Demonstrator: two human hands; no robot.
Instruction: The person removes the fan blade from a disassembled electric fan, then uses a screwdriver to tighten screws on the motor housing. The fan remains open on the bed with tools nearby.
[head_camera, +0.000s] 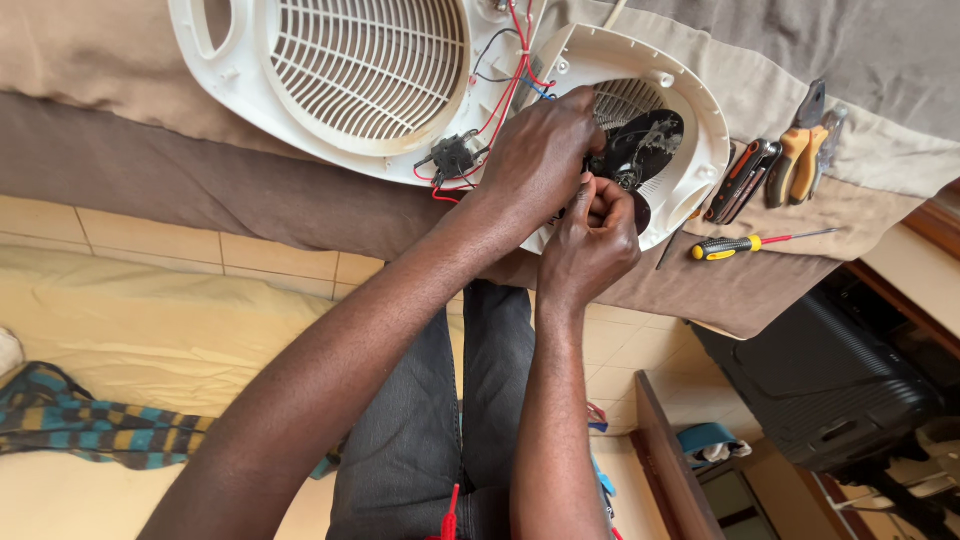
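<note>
Pliers (805, 150) and screwdriver (745, 243) lie right of the fan housing (690, 110).

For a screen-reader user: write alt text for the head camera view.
Two bare hands, left hand and right hand, work together at a dark motor part inside an opened white fan housing on a cloth-covered table. Red wires, pliers and a yellow-handled screwdriver lie nearby.

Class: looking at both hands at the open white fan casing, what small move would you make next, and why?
Probably steady the black motor with the left hand while the right hand keeps pinching the small part at its lower edge: both hands meet there, and the yellow-handled screwdriver lies unused.
</note>
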